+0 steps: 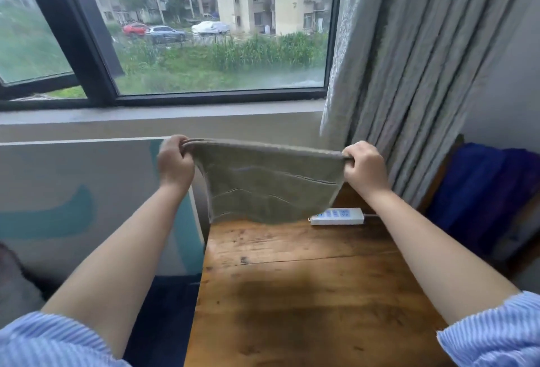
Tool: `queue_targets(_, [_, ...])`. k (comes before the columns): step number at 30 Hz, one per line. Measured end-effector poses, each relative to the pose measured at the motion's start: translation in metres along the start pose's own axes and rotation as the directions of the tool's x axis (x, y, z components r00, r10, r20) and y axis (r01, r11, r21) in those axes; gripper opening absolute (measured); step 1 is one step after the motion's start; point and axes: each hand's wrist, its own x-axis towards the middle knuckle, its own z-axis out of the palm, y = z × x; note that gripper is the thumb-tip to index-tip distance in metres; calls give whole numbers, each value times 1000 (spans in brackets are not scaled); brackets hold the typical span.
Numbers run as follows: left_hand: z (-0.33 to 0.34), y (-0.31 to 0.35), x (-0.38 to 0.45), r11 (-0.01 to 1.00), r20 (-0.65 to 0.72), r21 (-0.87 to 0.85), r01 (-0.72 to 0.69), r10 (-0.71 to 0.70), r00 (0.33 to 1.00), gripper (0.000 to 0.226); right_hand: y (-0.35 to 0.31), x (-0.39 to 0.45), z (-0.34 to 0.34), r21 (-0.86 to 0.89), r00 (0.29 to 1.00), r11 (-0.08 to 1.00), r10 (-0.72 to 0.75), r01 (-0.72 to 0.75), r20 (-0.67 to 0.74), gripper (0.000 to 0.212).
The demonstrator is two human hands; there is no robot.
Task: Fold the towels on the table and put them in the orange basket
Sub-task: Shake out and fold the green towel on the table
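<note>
- A wooden desk [306, 293] is seen below the raised arms, its top bare apart from a white power strip [337, 216] near the far edge
- Behind it a window [204, 31] and a grey curtain [409, 60] are shown; a blue cloth [482, 191] is draped over something at the right
- An olive towel [271, 185] is held up in the air above the far end of the desk, stretched level between both hands, its lower edge hanging just over the wood; two layers seem to be visible along the top edge, so it is judged to be folded once already
- The top left corner is pinched by the left hand [174, 162], the fingers curled and clamped on the cloth
- The top right corner is gripped by the right hand [365, 166], its fingers likewise clamped on the cloth
- The folding step is judged to be in hand; the orange basket is not seen anywhere
- For the next move, the towel would need to be lowered flat or the two corners brought together, edges kept aligned so the layers are not skewed
</note>
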Motion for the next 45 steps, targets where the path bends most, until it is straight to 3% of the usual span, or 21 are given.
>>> queue_targets(1, [2, 5, -2, 999, -41, -24, 22, -23, 999, 23, -1, 1, 0, 56, 995, 998, 41, -36, -86, 37])
queue_targets(2, [4, 8, -4, 999, -12, -24, 29, -29, 1000, 23, -1, 3, 0, 76, 994, 995, 73, -67, -86, 38])
queue_targets(5, [13, 2, -7, 983, 223, 185, -14, -28, 974, 26, 11, 4, -1, -45, 969, 985, 173, -168, 178, 39])
queue_targets(9, [16, 7, -11, 982, 192, 164, -90, 58, 980, 25, 24, 3, 0, 38, 973, 973, 228, -229, 17, 48])
queue_targets(11, [22, 7, -11, 975, 289, 201, -92, 31, 957, 24, 30, 3, 4, -40, 961, 973, 231, -227, 154, 47])
queue_targets(14, [31, -7, -10, 949, 426, 316, 4, -145, 893, 25, 38, 5, 14, -132, 919, 966, 253, -222, 303, 25])
queue_targets(18, [38, -10, 5, 938, 401, 332, 97, -234, 886, 25, 36, 32, 29, -110, 923, 981, 187, -159, 336, 34])
queue_targets(21, [37, -4, 27, 943, 270, 316, 103, -193, 943, 23, 29, 62, 32, -23, 968, 987, 158, -157, 195, 35])
queue_targets(25, [32, -9, 36, 955, 177, 294, 37, -93, 980, 16, 25, 74, 38, 19, 997, 999, 31, -32, 78, 30])
queue_targets(27, [32, -22, 30, 947, 203, 320, -5, -63, 977, 15, 32, 64, 46, 13, 997, 999, -33, 32, 76, 26])
queue_targets(30, [30, -45, 5, 902, 346, 417, -112, -44, 937, 13, 53, 30, 62, -23, 982, 991, -130, 134, 133, 16])
queue_targets(31, [30, -53, -6, 868, 404, 444, -225, 30, 914, 11, 62, 14, 68, -26, 970, 983, -176, 183, 169, 12])
queue_targets(33, [32, -71, -31, 691, 608, 494, -528, 160, 777, 13, 81, -24, 80, -43, 927, 956, -271, 292, 261, 10])
queue_targets(34, [34, -77, -47, 631, 729, 495, -598, 74, 681, 14, 89, -45, 84, -52, 897, 941, -302, 335, 322, 10])
queue_targets(36, [38, -88, -77, 564, 843, 508, -651, -168, 512, 17, 100, -83, 87, -91, 839, 913, -322, 398, 438, 11])
queue_targets(41, [53, -113, -149, 560, 914, 405, -723, -283, 293, 23, 117, -178, 101, -168, 688, 900, -175, 401, 705, 43])
queue_targets(45, [55, -134, -202, 540, 932, 303, -785, -341, 125, 30, 118, -232, 102, -166, 602, 890, -141, 424, 786, 46])
